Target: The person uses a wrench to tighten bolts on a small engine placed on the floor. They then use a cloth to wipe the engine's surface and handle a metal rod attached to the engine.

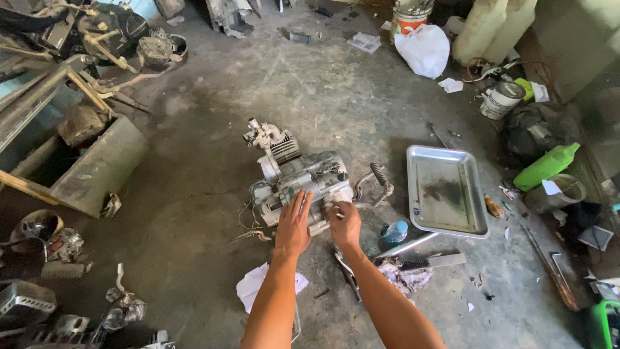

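Head view showed my left hand spread flat on the engine, right hand curled beside it; engine's long axis ran away leftward.

We see a gray, silver engine on the dull gray floor. Right of the engine is a shiny silver tray with a dark brown smudge. Farther right of the engine lies a bright green bottle. Behind the engine, far back, sits a white bag by an orange and white bucket.
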